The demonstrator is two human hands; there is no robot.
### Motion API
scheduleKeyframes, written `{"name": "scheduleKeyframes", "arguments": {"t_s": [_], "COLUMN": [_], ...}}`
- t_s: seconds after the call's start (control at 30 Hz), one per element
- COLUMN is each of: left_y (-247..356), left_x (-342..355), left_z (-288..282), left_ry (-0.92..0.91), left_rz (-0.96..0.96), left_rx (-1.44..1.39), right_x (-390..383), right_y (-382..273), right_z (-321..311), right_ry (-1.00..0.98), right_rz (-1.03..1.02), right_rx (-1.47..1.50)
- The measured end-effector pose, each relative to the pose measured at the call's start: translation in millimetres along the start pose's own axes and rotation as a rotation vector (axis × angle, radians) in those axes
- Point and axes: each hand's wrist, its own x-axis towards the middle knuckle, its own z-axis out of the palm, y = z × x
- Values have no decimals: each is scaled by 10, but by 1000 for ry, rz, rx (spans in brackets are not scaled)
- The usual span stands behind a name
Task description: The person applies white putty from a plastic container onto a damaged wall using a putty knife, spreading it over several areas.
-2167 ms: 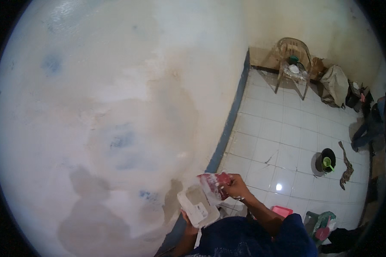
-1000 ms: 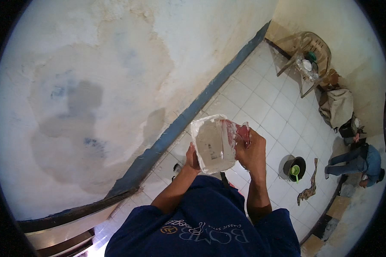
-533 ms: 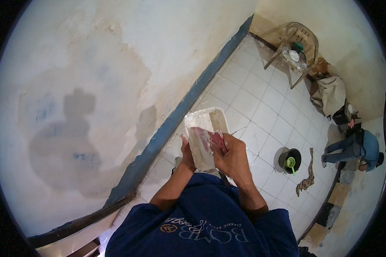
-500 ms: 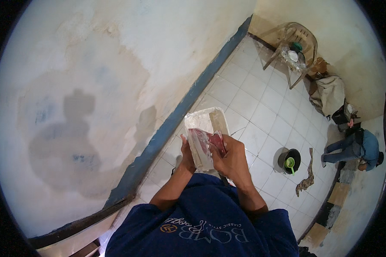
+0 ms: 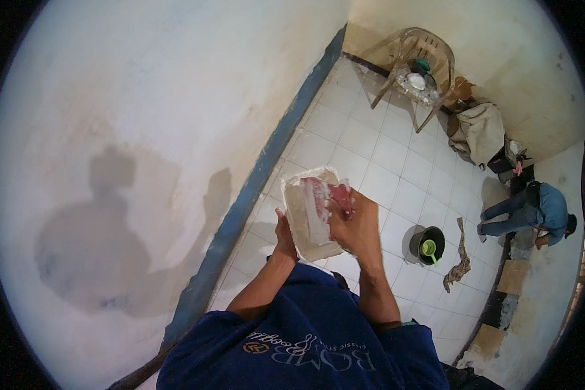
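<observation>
A rectangular tray (image 5: 294, 224), its rim and inside smeared with off-white putty, is held in front of my shirt. Closed around its left side is my left hand (image 5: 284, 239), the thumb lying along the edge and the other fingers hidden beneath. My right hand (image 5: 359, 224) grips a red putty scraper (image 5: 342, 195) over the tray. The scraper's wide blade is coated with whitish putty and lies across the tray's middle; I cannot tell whether it touches the bottom.
A stained wall (image 5: 195, 97) with a blue band along its base runs on the left. A cluttered plastic chair (image 5: 429, 52) stands at the back. On the tiled floor are a black bucket (image 5: 415, 246) with a green dipper (image 5: 429, 248) and a rag (image 5: 460, 270). Another person (image 5: 546, 211) bends at the right wall.
The scraper has shifted to the right over the tray and its blade has turned. My view has moved, so chair, bucket and other person appear farther left. Both hands keep their holds.
</observation>
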Motion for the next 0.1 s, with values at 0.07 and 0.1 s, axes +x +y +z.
{"name": "scheduleKeyframes", "arguments": {"t_s": [0.07,0.1], "left_y": [-23,-30], "left_x": [312,488], "left_z": [60,95], "left_ry": [-33,-42], "left_rz": [-96,-101], "left_rx": [-22,-28], "right_x": [256,360], "right_y": [-66,-65], "right_z": [-253,-283], "right_ry": [48,60], "right_rz": [106,131], "right_rx": [-104,-37]}}
